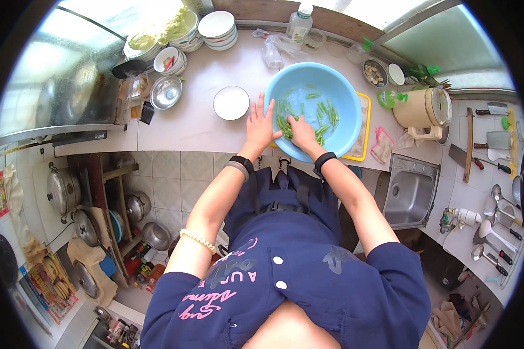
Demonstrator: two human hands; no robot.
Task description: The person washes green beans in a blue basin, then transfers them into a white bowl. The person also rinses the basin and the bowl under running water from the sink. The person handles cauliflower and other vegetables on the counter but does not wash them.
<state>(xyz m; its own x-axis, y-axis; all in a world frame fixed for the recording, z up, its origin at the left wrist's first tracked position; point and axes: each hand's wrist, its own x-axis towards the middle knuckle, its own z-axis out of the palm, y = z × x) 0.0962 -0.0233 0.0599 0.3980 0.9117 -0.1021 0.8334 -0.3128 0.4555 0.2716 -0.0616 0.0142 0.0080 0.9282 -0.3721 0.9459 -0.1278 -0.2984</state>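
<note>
A light-blue plastic basin (347, 131) stands on the counter, with water and cut green bean pieces (332, 114) in it. My left hand (260, 126) lies against the basin's left rim, its fingers spread and stretched forward. Inside the basin, my right hand (303, 134) reaches down into the thickest heap of beans near the front left. Its fingers are curled over some pieces, and the fingertips are partly hidden. Under the basin's right side shows a yellow-edged cutting board (363, 126). A white bowl (231, 103) sits left of my left hand.
Stacked bowls (217, 30) and a metal bowl (166, 92) stand at the back left. Along the back are a plastic bottle (299, 24) and plastic bags (274, 50). To the right are a pink-and-white cloth (382, 146), a beige container (415, 107), a steel sink (408, 192) and hanging knives (493, 139).
</note>
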